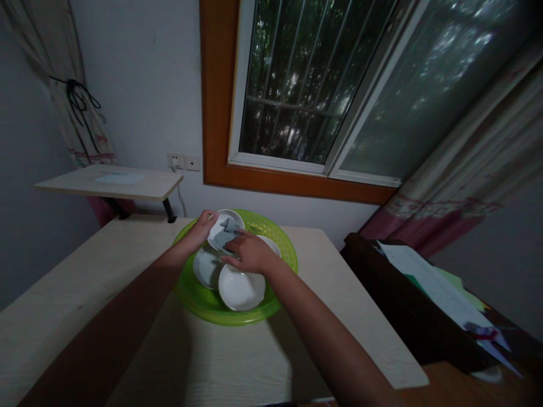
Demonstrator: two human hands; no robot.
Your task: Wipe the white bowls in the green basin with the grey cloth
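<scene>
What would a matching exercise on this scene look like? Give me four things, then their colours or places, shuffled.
1. Left hand
2. Grey cloth
3. Plastic basket
4. Window frame

A. Orange-brown
B. Under the right hand's fingers
C. Bright green
D. At the rim of a white bowl

Right pairs: 1-D, 2-B, 3-C, 4-A

You have a pale, light wood-grained table in front of you, its far edge near the wall and its far right corner rounded. On it, towards the far side, sits your round, bright green basket. To the left of that, you see a small raised shelf in matching pale wood, standing on dark legs at the table's far left
</scene>
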